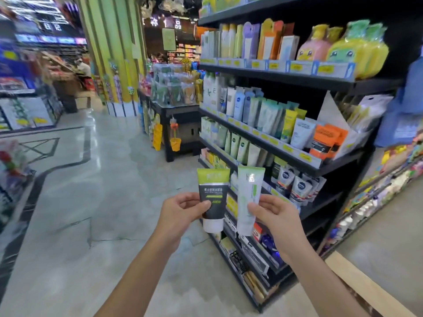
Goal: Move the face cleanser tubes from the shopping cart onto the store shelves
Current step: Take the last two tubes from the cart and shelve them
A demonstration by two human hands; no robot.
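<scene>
My left hand (180, 211) grips a dark grey face cleanser tube (213, 197) with a lime green top and a white cap pointing down. My right hand (272, 213) holds a pale green and white face cleanser tube (248, 200), also cap down. Both tubes are upright, side by side, in front of the black store shelves (297, 161). The shelves carry rows of standing cleanser tubes on several levels. No shopping cart is in view.
A black display table (180, 110) with packets stands beyond the shelf end. Open grey tiled floor (91, 202) spreads to the left. A second shelf (377, 197) with small goods runs at the right. Blue hanging bags (405, 110) are at the far right.
</scene>
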